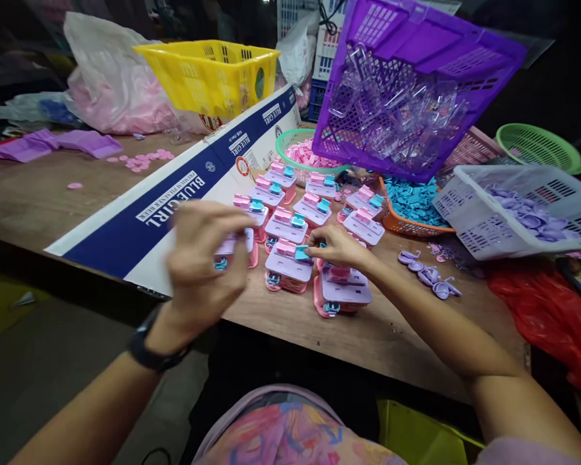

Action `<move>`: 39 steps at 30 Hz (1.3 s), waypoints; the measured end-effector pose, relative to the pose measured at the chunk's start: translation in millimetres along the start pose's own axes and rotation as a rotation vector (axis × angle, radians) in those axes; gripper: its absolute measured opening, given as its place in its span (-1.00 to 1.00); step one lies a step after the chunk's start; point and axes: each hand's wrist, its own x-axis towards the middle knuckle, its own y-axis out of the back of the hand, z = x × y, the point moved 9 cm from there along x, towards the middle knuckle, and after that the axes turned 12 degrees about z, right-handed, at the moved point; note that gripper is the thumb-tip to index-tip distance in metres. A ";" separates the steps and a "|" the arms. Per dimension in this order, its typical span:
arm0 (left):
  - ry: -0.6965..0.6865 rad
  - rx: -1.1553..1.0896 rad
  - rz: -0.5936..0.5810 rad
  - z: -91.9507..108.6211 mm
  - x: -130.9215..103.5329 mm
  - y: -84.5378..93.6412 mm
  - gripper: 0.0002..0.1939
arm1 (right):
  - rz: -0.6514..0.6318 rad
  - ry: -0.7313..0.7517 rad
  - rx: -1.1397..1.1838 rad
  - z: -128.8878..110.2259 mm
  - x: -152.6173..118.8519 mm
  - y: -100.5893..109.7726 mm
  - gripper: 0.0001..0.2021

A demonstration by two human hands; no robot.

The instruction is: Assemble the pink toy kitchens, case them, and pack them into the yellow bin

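Observation:
Several small toy assemblies with lilac tops and pink bases stand grouped on the table. My right hand [336, 245] reaches over the front ones. Its thumb and fingertips are pinched at a small turquoise plastic piece [302, 252] on one lilac-topped toy [289, 267], beside a pink piece [285, 247]. Just below that hand stands another lilac-topped toy [346, 292] with a pink block on it. My left hand [206, 265] is raised to the left of the group, fingers curled and smeared by motion. Whether it holds anything is unclear.
A blue-and-white carton wall [188, 187] runs along the left. Behind are a yellow basket [208, 77], a tilted purple basket [329, 123] of clear parts and a green basket [283, 145] of pink pieces. At right are an orange basket [407, 226] and a white basket [465, 219].

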 end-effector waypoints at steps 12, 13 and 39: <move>-0.155 0.063 -0.511 -5.0 -70.1 -129.8 -0.26 | 0.051 0.031 -0.021 3.6 -5.3 0.4 -0.90; -0.160 0.063 -0.516 -4.9 -69.4 -130.2 -0.25 | 0.042 0.030 -0.030 3.8 -5.1 -0.1 -0.90; 0.121 -0.214 -0.161 24.8 -39.4 -116.9 -0.82 | 0.417 -0.499 1.104 49.1 -32.1 25.8 -0.54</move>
